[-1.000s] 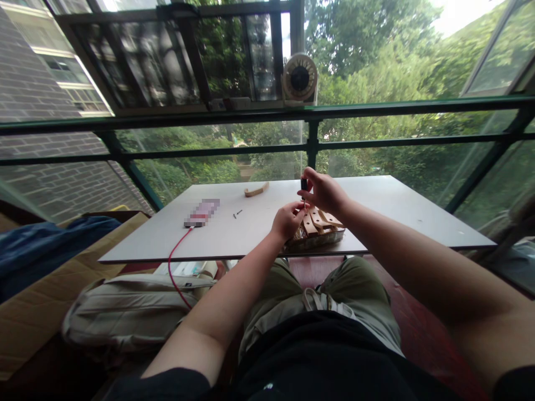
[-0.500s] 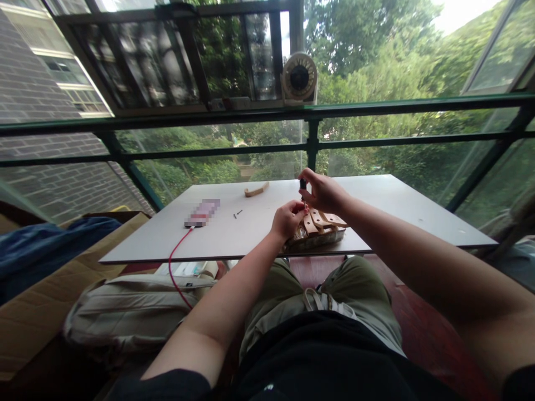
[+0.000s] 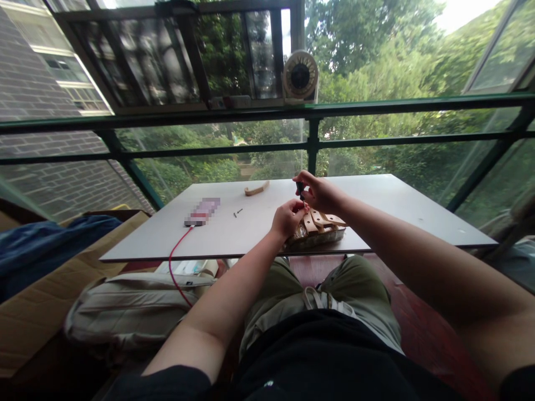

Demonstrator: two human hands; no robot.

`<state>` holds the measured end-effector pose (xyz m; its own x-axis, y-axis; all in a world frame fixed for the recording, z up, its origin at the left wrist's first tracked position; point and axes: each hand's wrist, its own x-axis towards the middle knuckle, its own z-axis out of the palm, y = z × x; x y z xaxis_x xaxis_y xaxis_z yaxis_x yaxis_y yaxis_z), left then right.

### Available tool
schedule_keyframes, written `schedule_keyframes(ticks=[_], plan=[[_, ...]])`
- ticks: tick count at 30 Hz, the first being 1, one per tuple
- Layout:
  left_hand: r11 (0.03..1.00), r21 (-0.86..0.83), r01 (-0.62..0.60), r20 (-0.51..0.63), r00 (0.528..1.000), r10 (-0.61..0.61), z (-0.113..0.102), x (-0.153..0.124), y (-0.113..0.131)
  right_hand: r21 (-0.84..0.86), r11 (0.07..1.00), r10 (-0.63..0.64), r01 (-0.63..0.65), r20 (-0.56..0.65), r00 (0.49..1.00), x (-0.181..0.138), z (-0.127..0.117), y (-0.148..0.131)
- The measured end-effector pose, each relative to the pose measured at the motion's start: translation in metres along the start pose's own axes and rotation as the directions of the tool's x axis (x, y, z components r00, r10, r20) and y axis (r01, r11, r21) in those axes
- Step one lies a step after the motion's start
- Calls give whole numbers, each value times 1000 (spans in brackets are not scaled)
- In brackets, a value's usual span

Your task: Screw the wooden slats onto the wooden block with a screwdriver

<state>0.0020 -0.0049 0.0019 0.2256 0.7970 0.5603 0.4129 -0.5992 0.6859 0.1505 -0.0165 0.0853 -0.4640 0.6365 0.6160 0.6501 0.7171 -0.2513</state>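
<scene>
One broad white rectangular tabletop [image 3: 388,217] bears, at its near edge, a shallow brownish container [image 3: 328,239] of holed, light-brown wooden pieces [image 3: 320,221]. Above its left end, the right hand [image 3: 320,190] clamps a slim black-handled tool [image 3: 300,189]; the left hand [image 3: 289,217] is just below, its grip impossible to tell. Two small dark screws [image 3: 239,211] lie well leftward.

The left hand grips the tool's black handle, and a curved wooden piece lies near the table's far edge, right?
No: the head view shows the right hand gripping the tool's black handle. The curved wooden piece does lie near the table's far edge.
</scene>
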Motion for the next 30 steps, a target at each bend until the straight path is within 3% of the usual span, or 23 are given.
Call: schedule_keyframes(ticks=[11, 30], plan=[[999, 44, -5, 10, 1000, 4, -1, 0, 1, -103, 994, 47, -47, -5, 999, 6, -1, -2], [998, 67, 4, 10, 1000, -5, 0, -1, 5, -217, 974, 44, -71, -127, 991, 0, 3, -6]])
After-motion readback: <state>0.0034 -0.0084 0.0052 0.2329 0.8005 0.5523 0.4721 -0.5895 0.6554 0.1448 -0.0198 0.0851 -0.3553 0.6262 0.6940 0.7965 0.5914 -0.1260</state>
